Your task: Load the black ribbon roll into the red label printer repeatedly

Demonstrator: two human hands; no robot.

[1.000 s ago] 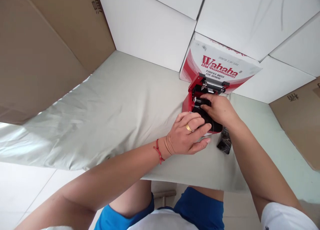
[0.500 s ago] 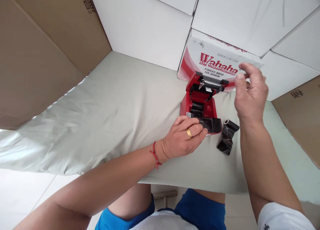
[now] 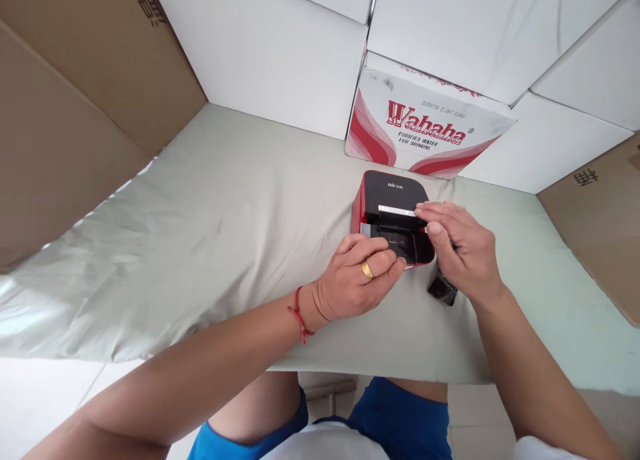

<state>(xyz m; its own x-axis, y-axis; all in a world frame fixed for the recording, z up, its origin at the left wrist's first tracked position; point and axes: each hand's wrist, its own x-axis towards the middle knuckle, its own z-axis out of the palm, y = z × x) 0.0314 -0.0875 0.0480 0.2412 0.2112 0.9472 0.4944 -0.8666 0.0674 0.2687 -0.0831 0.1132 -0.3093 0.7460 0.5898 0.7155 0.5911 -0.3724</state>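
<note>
A small red and black printer (image 3: 393,193) sits on the pale green cloth (image 3: 225,233), its black lid down. My left hand (image 3: 357,280), with a gold ring and a red wrist cord, is curled against the printer's near left corner and grips it. My right hand (image 3: 463,250) rests at the printer's right side, fingers stretched toward the white strip at the lid's front edge. A black ribbon roll (image 3: 441,289) lies on the cloth, partly hidden under my right hand.
A red and white Wahaha carton (image 3: 425,123) stands just behind the printer. White boxes (image 3: 270,47) form the back wall and brown cardboard (image 3: 75,87) closes in the left and right sides. The cloth's near edge drops off at my knees.
The printer's lid, open a moment ago, is now down. My right hand came from inside the printer, lifted up, then dropped onto the lid's front edge. My left hand stayed at the near corner.
</note>
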